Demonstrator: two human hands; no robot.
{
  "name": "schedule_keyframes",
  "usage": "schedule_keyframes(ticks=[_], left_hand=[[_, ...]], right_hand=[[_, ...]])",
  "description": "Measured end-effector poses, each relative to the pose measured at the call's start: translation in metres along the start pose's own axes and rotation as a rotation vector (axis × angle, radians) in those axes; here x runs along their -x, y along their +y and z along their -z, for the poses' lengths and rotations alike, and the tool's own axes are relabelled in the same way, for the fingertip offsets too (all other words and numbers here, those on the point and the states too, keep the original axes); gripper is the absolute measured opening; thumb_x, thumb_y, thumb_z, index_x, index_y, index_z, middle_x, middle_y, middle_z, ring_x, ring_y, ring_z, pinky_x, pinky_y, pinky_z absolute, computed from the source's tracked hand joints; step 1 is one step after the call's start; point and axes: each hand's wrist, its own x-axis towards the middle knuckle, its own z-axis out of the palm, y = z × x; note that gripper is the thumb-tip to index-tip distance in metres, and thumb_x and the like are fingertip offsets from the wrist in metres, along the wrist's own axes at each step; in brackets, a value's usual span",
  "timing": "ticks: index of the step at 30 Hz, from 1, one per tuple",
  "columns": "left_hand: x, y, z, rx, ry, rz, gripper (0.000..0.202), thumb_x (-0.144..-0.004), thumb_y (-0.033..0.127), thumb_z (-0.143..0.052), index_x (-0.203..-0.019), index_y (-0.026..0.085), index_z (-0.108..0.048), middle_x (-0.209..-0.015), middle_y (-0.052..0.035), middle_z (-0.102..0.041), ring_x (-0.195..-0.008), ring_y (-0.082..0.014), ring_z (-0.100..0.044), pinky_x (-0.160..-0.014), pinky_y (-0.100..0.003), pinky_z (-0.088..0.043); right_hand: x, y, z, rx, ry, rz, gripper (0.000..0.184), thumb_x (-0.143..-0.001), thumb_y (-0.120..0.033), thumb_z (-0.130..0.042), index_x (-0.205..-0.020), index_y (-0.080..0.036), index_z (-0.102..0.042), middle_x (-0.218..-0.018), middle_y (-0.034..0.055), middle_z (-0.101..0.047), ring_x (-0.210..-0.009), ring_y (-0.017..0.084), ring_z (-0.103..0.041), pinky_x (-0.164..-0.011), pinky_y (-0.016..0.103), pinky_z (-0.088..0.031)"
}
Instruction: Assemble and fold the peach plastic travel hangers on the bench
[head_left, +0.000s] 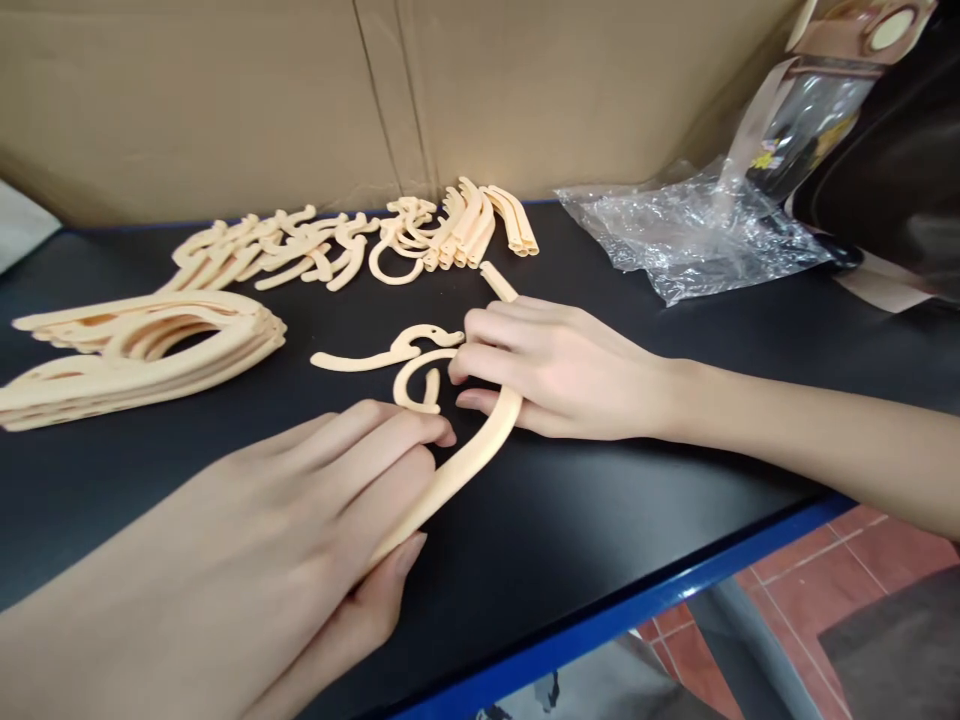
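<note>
My left hand (322, 510) is closed around the near end of a cream plastic hanger (476, 450), its thumb beneath the curved arm. My right hand (562, 370) grips the hanger's far part, fingers bent over it and hiding the joint. The round hook (405, 380) pokes out between both hands. A straight cream end (499, 282) shows beyond the right knuckles; whether it belongs to the same hanger is hidden. Just past the hook, a loose wavy hanger piece (360, 362) lies on the black table (615, 510), close to the right fingertips.
Folded cream hangers (150, 385) are stacked at the left. Along the back lie several loose hooks and arms (262, 245) and a bundle of curved arms (469, 225). Crinkled clear plastic (690, 235) lies at the back right, beside a transparent bottle (806, 120). Cardboard (225, 100) stands behind.
</note>
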Motion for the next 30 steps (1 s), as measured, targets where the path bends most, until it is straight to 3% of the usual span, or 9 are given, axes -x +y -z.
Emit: schedule_keyframes(ticks=[4,7,11,19,30], left_hand=[[-0.009,0.004,0.006,-0.091,-0.069,-0.006,0.027,-0.104,0.018,-0.034,-0.100,0.022,-0.061,-0.105,-0.0040,-0.071,-0.100,-0.0236,-0.066,-0.087,-0.038,-0.051],[-0.011,0.001,0.008,-0.128,-0.048,-0.111,0.025,-0.106,0.019,-0.037,-0.104,0.019,-0.062,-0.107,-0.0063,-0.072,-0.094,-0.0232,-0.066,-0.080,-0.037,-0.053],[-0.008,0.000,0.010,-0.178,-0.048,-0.133,0.029,-0.108,0.020,-0.036,-0.111,0.015,-0.065,-0.113,-0.0091,-0.074,-0.099,-0.0242,-0.067,-0.083,-0.037,-0.054],[-0.008,0.003,0.014,-0.126,-0.128,-0.076,0.033,-0.111,0.021,-0.033,-0.111,0.014,-0.066,-0.117,-0.0089,-0.073,-0.103,-0.0250,-0.066,-0.089,-0.038,-0.053],[-0.010,0.001,0.009,-0.058,-0.105,-0.096,0.034,-0.109,0.021,-0.035,-0.098,0.015,-0.067,-0.099,-0.0065,-0.071,-0.086,-0.0246,-0.062,-0.070,-0.040,-0.049]], right_hand=[[0.004,0.005,-0.005,-0.059,0.122,0.041,0.034,-0.113,-0.034,-0.040,-0.107,-0.014,-0.067,-0.094,0.0068,-0.063,-0.082,0.019,-0.053,-0.077,0.033,-0.046],[0.005,0.007,-0.005,-0.127,0.168,0.043,0.027,-0.111,-0.035,-0.048,-0.108,-0.015,-0.066,-0.092,0.0050,-0.063,-0.080,0.017,-0.054,-0.075,0.030,-0.045],[0.006,0.008,-0.004,-0.183,0.219,0.034,0.022,-0.109,-0.034,-0.054,-0.103,-0.016,-0.066,-0.090,0.0033,-0.065,-0.078,0.015,-0.054,-0.075,0.028,-0.045],[0.006,0.007,-0.003,-0.175,0.210,0.056,0.028,-0.106,-0.035,-0.058,-0.082,-0.020,-0.057,-0.082,0.0012,-0.059,-0.072,0.014,-0.048,-0.070,0.028,-0.041],[0.003,0.005,0.000,-0.110,0.286,0.134,0.034,-0.105,-0.034,-0.057,-0.075,-0.023,-0.046,-0.075,-0.0011,-0.050,-0.066,0.013,-0.040,-0.063,0.028,-0.035]])
